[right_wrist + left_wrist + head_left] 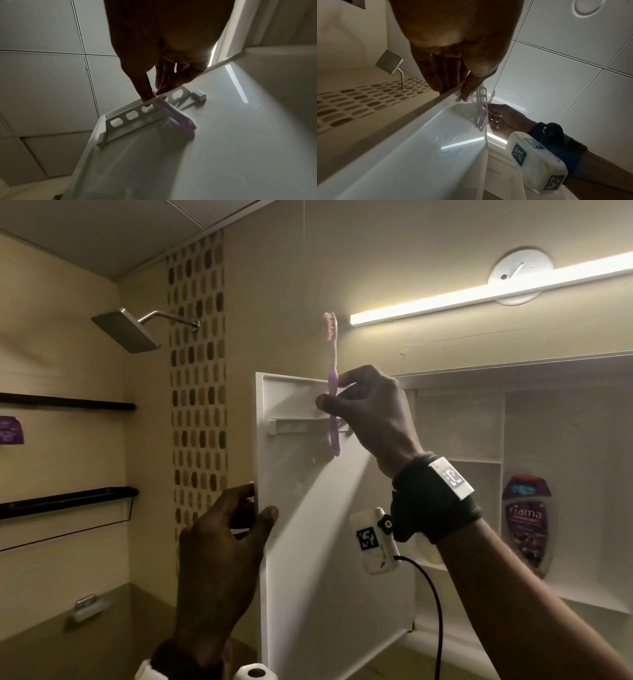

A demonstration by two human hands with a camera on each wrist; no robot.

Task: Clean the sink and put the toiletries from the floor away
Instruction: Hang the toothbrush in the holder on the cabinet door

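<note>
Pinching toothbrush [333, 392] — right hand [373, 416]; left [219, 539] seemingly grips door [308, 525].

The right hand [370, 419] covers the middle of the toothbrush [333, 385] handle and the right end of the slotted rack [294, 424] on the cabinet door [308, 542]. In the right wrist view the toothbrush handle is blurred, and its bristle end is hidden behind the fingers. The left hand [219, 542] wraps the door's edge, so its fingers behind the panel cannot be seen. The right forearm hides the lower corner of the bottle [527, 522], whose small print is unreadable. A purple packet [10, 430] is cut off by the left edge, and two white objects [255, 672] are cut by the bottom edge.
</note>
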